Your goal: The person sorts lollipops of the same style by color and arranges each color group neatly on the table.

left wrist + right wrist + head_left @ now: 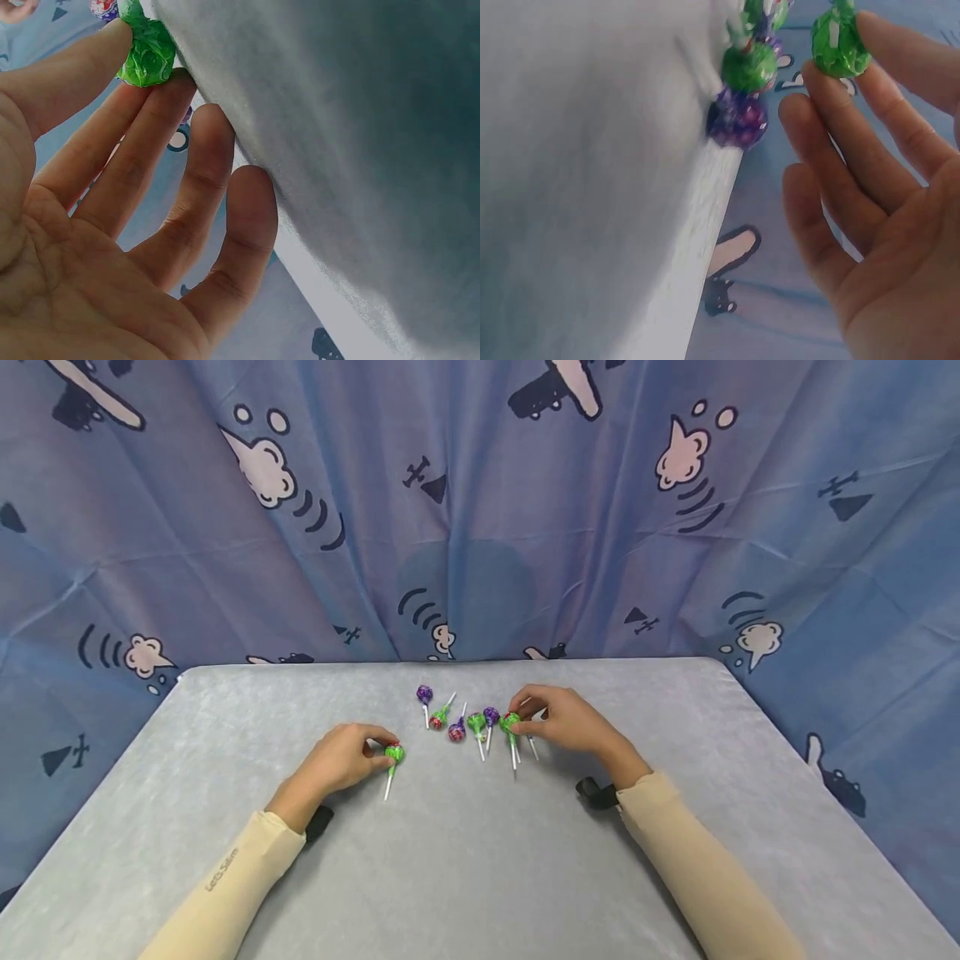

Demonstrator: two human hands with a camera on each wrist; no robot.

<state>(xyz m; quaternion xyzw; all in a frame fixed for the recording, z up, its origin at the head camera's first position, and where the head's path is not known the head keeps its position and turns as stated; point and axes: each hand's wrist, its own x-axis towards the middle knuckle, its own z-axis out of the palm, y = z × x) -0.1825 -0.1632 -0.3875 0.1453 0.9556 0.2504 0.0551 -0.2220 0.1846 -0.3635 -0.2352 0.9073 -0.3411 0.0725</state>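
My left hand (339, 762) pinches a green-wrapped lollipop (394, 752) between thumb and fingers, low over the left part of the table, its white stick pointing toward me. In the left wrist view the green wrapper (151, 56) shows between thumb and fingertips. My right hand (568, 720) pinches another green lollipop (840, 43) at its head, beside the right end of a loose row. Close by that hand, a purple lollipop (739, 120) and a green one (750, 67) lie on the table. The right hand partly hides lollipops beneath it; their sticks show.
Left of the right hand lie more lollipops: a purple one (424, 694), a green-and-red one (438, 720), a purple-and-red one (457, 732), a green one (476, 721) and a purple one (491, 716). A patterned blue curtain (480, 510) hangs behind the grey table (480, 860).
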